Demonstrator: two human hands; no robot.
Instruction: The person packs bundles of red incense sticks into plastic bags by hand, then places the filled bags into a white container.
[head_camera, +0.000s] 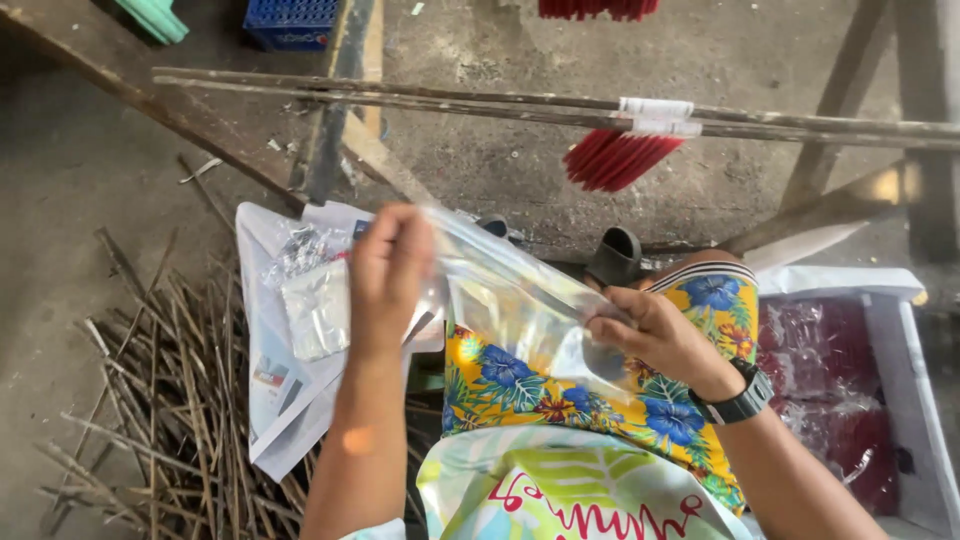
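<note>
Both hands pinch a clear bag stretched over the lap, left hand gripping its upper edge, right hand its lower corner (mouth apparently being opened), so filling would seem to need one hand freed.

A clear plastic bag stretches between the left hand and right hand, above the lap; sheets of paper lie to the left on a stick pile; a box sits right; two poles cross behind.
</note>
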